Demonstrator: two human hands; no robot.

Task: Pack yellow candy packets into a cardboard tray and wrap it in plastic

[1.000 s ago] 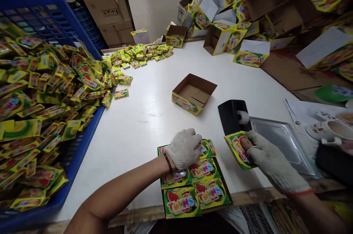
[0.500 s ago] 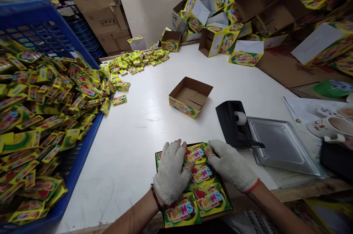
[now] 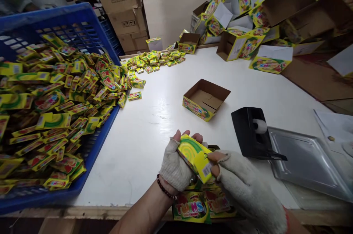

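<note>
My left hand point(image 3: 173, 162) and my right hand point(image 3: 246, 186), both in off-white fingerless knit gloves, grip a small yellow printed box point(image 3: 195, 158) between them. Its barcode side faces up and to the right. Below the hands lie yellow-green "TWINS" packets point(image 3: 191, 206), partly hidden by my hands and forearms. Beyond my fingers, an open cardboard box point(image 3: 205, 100) with a printed yellow side stands on the white table point(image 3: 154, 153), out of reach of my fingertips.
A blue plastic crate point(image 3: 102, 146) heaped with yellow packets fills the left side. A black tape dispenser point(image 3: 252, 133) and a metal tray point(image 3: 306, 160) stand to the right. More packets point(image 3: 157, 59) and opened printed cartons point(image 3: 234, 45) lie at the far side.
My hands were pressing flat on the packets half a second ago. They now hold the yellow box raised above them. The view has also shifted slightly.
</note>
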